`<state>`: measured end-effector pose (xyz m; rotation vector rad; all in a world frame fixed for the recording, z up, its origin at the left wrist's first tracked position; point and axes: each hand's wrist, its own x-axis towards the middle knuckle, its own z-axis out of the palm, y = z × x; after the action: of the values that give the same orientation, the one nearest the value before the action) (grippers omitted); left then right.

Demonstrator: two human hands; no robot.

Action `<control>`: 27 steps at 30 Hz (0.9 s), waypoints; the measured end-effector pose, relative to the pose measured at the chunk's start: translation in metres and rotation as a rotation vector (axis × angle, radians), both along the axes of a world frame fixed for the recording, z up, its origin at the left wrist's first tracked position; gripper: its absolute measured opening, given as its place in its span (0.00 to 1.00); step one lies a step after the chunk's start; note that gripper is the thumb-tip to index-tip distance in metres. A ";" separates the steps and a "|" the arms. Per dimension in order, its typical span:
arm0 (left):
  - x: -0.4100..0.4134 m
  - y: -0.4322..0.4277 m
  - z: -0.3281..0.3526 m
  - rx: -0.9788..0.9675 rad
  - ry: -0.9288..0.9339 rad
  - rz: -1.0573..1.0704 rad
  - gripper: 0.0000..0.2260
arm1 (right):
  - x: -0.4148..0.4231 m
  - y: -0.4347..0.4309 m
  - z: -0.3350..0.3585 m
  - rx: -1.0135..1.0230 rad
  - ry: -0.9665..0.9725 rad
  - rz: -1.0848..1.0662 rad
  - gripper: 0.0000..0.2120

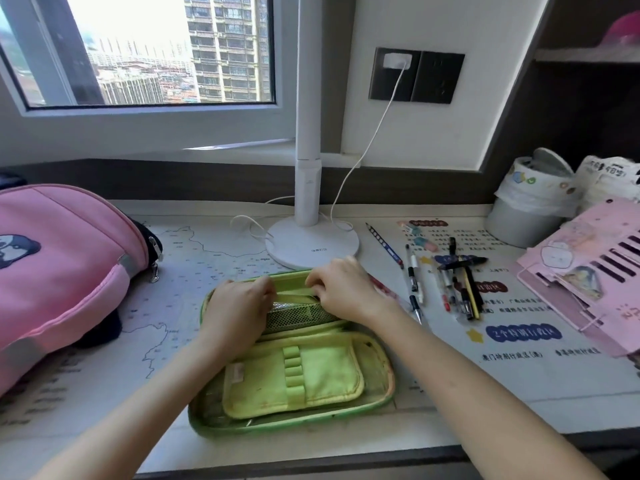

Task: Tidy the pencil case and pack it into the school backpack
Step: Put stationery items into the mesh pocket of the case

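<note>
- At desk centre, close to the front edge: green pencil case (294, 368), lying opened flat in two halves.
- Long axis running left to right, right end turned slightly away from the person; hinge line along the same axis.
- Far half: mesh pocket (301, 315) facing up. Near half: padded flap (294, 379) with a row of elastic loops, also facing up.
- Left hand (239, 306): fingers curled down over the left end of the mesh pocket, gripping the far half.
- Right hand (346, 289): fingers curled, pinching the far half's upper edge above the mesh; exact layer pinched not discernible.
- Left of the case, apart from it: pink backpack (62, 271) lying on its side.
- Right of the case: loose pens (464, 292) in a cluster, and a blue pencil (384, 245) lying diagonally beside the lamp base (311, 247).
- Lamp base round and white, just behind the case; white cable (374, 133) running up to a dark wall socket (436, 77).
- Surface: pale desk mat (194, 258) printed with map outlines and text.
- Far right: lined bin (512, 220) and a stack of pink paper folders (588, 271).
- Room: window (138, 46) behind the desk showing high-rise blocks; dark shelving (588, 57) at right.
</note>
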<state>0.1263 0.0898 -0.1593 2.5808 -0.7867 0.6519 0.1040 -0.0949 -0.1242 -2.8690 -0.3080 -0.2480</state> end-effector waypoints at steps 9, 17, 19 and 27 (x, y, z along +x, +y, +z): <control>0.002 -0.013 0.022 0.083 0.270 -0.145 0.09 | -0.027 -0.014 -0.004 -0.165 -0.018 -0.143 0.19; 0.003 -0.032 0.024 0.129 0.263 -0.132 0.09 | -0.025 -0.017 -0.020 -0.066 -0.213 -0.268 0.16; 0.003 -0.036 0.028 0.154 0.271 -0.130 0.09 | -0.022 -0.019 -0.029 0.039 -0.280 -0.310 0.11; 0.002 -0.048 0.032 0.257 0.220 -0.142 0.14 | -0.023 -0.034 -0.018 0.016 -0.077 -0.129 0.16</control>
<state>0.1282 0.0415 -0.1278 2.7286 -1.0243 0.2303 0.0814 -0.1292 -0.1418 -2.8712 -0.1341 -0.3835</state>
